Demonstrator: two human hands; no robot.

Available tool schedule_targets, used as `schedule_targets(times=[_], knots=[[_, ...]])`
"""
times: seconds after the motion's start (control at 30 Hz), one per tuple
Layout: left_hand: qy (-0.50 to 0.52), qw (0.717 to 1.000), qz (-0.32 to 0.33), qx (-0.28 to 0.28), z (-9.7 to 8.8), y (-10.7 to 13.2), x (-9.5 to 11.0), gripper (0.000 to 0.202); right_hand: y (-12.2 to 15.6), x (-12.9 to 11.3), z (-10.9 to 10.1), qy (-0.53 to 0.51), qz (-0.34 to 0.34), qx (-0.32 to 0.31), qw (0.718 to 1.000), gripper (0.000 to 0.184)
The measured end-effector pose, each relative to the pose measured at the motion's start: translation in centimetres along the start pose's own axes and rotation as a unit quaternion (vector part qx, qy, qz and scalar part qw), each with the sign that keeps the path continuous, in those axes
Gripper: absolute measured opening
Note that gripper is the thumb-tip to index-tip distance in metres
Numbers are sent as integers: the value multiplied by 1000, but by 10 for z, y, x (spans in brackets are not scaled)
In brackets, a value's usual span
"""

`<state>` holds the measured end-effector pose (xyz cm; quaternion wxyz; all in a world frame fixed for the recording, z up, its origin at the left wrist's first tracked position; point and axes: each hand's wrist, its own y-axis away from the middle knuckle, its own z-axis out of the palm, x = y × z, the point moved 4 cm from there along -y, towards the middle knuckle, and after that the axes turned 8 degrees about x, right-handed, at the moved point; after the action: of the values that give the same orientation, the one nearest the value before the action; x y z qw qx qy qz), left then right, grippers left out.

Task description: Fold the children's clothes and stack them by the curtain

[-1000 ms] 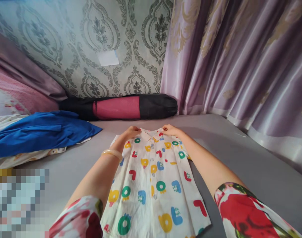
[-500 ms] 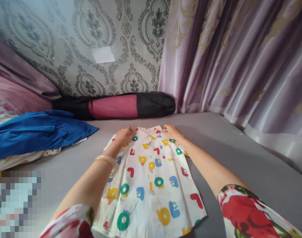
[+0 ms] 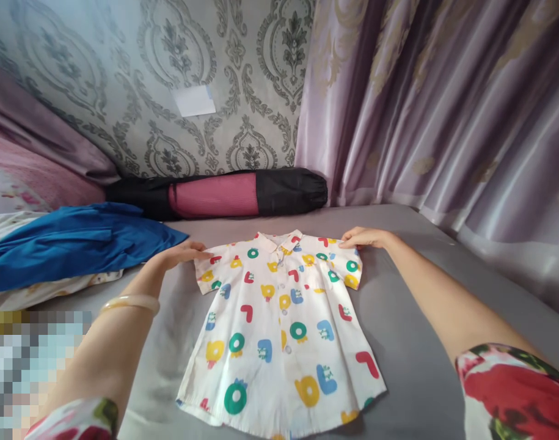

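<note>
Pinching white, multicoloured letter-print fabric shirt (image 3: 272,324) by both sleeves (image 3: 346,263), left hand (image 3: 185,252) and right hand (image 3: 366,236), narrow grip. Laid flat on grey sheet (image 3: 398,348), collar (image 3: 267,242) away, long axis near-to-far.

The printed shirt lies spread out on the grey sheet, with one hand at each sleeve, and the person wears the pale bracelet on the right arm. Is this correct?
Not quite: the head view shows the pale bracelet on the left arm, not the right. The rest is correct.
</note>
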<state>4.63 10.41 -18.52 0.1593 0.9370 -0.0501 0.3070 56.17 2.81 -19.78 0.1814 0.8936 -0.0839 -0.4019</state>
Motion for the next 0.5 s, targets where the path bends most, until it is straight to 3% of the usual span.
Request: schedule_targets(times=[0.17,0.33,0.5], knots=[[-7,1000,-23,3,-13,7,-7,32,8,11,-10,-7,30,16,999,32],[145,988,-42,6,-6,8,-22,45,10,24,-6,-53,59,71,994,29],[164,975,-56,138,9,4,-34,45,5,36,1,-5,27,177,984,16]])
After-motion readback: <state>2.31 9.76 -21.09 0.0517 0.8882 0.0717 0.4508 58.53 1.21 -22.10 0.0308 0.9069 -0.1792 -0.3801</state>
